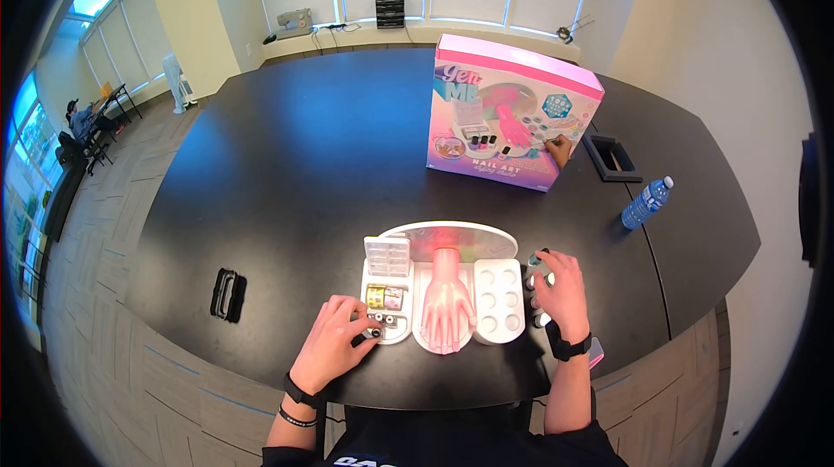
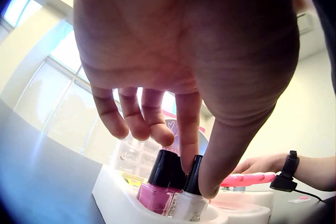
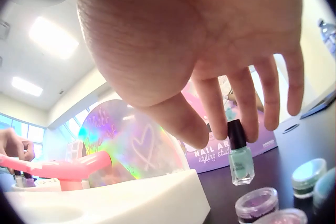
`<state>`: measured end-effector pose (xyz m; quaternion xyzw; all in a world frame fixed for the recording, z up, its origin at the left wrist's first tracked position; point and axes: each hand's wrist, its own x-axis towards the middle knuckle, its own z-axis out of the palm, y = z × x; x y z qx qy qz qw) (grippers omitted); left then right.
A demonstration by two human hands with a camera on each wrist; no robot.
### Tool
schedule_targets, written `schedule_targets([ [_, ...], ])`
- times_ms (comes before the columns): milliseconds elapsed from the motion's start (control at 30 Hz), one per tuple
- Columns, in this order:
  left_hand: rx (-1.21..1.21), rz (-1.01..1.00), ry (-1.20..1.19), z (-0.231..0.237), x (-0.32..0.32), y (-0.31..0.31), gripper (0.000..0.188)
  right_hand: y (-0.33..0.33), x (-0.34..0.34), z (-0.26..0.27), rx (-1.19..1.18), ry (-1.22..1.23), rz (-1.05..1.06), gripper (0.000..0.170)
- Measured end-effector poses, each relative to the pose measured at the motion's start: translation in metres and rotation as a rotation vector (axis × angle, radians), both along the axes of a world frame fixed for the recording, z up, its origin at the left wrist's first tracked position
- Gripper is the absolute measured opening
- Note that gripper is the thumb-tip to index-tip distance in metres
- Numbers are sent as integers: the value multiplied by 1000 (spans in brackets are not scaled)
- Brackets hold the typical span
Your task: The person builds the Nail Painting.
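My left hand [image 1: 334, 337] pinches the black cap of a white nail polish bottle [image 2: 190, 203] between thumb and forefinger. This bottle stands in a front slot of the white nail station, next to a pink nail polish bottle [image 2: 153, 195]. My right hand [image 1: 563, 293] holds a mint nail polish bottle [image 3: 241, 163] by its black cap, beyond the station's right edge. In the middle of the station, a pink model hand [image 1: 446, 302] lies with its fingers toward me. Patterned rolls [image 1: 384, 297] sit behind the polish slots.
Small glitter pots [image 3: 256, 204] stand on the table under my right hand. A six-well tray [image 1: 499, 302] forms the station's right side. Farther back are the nail art box [image 1: 512, 115] and a water bottle [image 1: 647, 203]. A black object [image 1: 228, 295] lies at left.
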<state>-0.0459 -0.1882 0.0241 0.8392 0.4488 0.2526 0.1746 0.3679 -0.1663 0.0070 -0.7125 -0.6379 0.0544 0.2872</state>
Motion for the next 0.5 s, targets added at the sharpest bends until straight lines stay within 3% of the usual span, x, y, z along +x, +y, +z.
schedule_targets([
  [500, 79, 13, -54, 10, 1, -1, 25, -15, -16, 29, 158, -9, 59, 38],
])
